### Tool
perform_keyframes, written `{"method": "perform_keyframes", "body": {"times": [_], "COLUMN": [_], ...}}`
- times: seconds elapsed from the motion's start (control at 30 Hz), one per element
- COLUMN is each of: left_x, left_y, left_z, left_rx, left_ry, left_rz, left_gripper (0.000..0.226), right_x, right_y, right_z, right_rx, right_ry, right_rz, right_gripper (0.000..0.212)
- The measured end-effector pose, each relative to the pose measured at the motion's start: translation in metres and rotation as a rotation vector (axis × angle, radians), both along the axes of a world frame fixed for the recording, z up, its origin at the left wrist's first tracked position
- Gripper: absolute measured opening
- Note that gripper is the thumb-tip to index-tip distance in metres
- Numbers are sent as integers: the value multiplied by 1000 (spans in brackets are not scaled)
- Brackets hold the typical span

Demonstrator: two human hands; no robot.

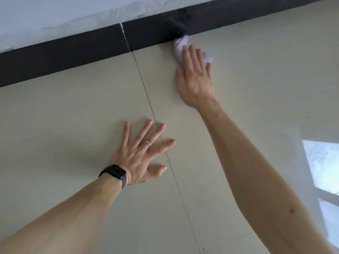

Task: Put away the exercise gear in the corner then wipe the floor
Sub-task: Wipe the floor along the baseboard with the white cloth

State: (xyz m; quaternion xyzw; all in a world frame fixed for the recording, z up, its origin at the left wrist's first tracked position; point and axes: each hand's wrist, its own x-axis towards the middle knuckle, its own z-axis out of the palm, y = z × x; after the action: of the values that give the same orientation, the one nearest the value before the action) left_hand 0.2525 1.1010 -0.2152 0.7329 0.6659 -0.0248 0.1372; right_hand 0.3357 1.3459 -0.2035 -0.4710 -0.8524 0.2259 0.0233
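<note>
My right hand (195, 77) lies flat, fingers straight, pressing a crumpled white cloth (178, 45) onto the beige tiled floor (73, 110), right at the foot of the dark skirting board (73, 50). The cloth pokes out past my fingertips and is blurred. My left hand (143, 154) is spread wide, palm down on the floor, nearer to me and to the left. It wears a ring, and a dark watch sits on the wrist. No exercise gear is in view.
A white wall (55, 13) with rough plaster rises above the skirting. A thin tile joint (159, 132) runs from the skirting toward me, passing under my left fingers. A bright window reflection (322, 167) shines on the floor at the right.
</note>
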Motion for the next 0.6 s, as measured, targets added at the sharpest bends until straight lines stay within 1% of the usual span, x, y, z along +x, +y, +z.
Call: {"method": "perform_keyframes", "body": {"times": [0.03, 0.07, 0.1, 0.13, 0.17, 0.27, 0.3, 0.33, 0.37, 0.43, 0.47, 0.5, 0.53, 0.57, 0.6], "left_x": [1, 1, 1, 1, 0, 0, 0, 1, 1, 2, 3, 3, 3, 3, 3], "left_y": [-1, -1, -1, -1, -1, -1, -1, 0, -1, -1, -1, -1, -2, -2, -2], "left_z": [0, 0, -1, -2, -3, -4, -4, -5, -4, -3, -3, -3, -4, -4, -5], "left_rx": [7, 13, 18, 23, 27, 10, 5, 0, -6, -20, -22, -22, -21, -20, -21], "left_ry": [-7, -9, -5, 3, 11, 27, 30, 34, 39, 57, 62, 63, 65, 68, 70], "left_rz": [7, 12, 10, 2, -5, -12, -13, -13, -10, 1, 5, 6, 5, 1, -4], "left_gripper": [84, 85, 85, 85, 85, 84, 84, 83, 82, 80, 79, 78, 78, 78, 78], "right_x": [5, 14, 28, 43, 58, 104, 108, 108, 106, 107, 115, 127, 142, 156, 172], "right_y": [-26, -38, -36, -24, -9, 22, 12, -8, -37, -98, -116, -118, -108, -94, -77], "right_z": [-1, -1, -1, -3, -5, -12, -12, -14, -15, -10, -6, -4, -4, -8, -11], "right_rx": [10, 23, 47, 74, 101, 67, 80, 117, 144, 96, 61, 65, 93, 135, 148], "right_ry": [8, -9, -29, -48, -74, -100, -96, -88, -70, -20, -23, -30, -47, -78, -93], "right_rz": [173, 285, 332, 299, 182, -398, -497, -495, -391, -42, 99, 177, 179, 87, -90], "right_gripper": [59, 57, 55, 55, 55, 57, 57, 57, 56, 54, 53, 52, 51, 52, 53]}}
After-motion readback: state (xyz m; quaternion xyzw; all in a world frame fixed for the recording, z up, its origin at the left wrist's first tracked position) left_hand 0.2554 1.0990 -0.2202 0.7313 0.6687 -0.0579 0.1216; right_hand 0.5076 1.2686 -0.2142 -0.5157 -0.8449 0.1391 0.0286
